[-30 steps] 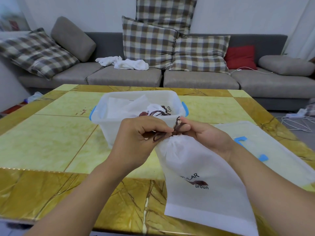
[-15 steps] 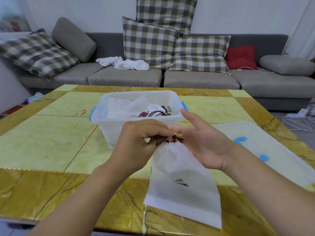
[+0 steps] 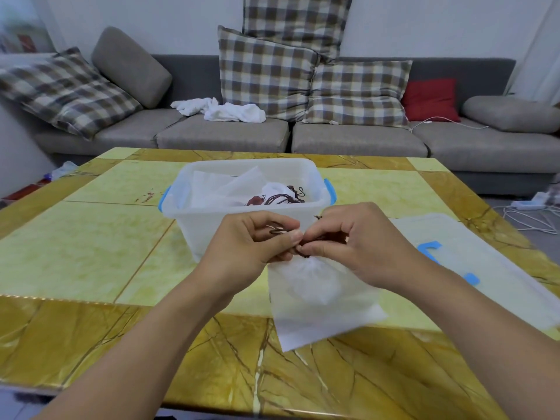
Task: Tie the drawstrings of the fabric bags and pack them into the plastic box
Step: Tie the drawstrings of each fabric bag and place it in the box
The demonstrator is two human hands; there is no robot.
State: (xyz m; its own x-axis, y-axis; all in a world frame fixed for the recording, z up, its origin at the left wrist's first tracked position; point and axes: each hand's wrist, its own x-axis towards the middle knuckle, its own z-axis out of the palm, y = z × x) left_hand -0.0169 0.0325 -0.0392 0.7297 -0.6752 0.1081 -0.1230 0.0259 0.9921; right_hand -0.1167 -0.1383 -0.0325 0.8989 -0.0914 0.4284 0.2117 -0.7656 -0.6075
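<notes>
A white fabric bag hangs from its gathered neck just in front of the clear plastic box, its lower end lying on the table. My left hand and my right hand meet at the bag's neck, and both pinch the dark brown drawstring between thumb and fingers. Most of the string is hidden inside the fingers. Inside the box lie other white fabric bags with brown strings on top.
The box's clear lid with blue clips lies on the yellow-green tiled table to the right. Behind the table stands a grey sofa with checked cushions and white cloths. Cables lie on the floor at the far right.
The bag has turned, so its printed side no longer shows. My right hand went from flat fingers to curling over the neck and pinching the string beside my left hand.
</notes>
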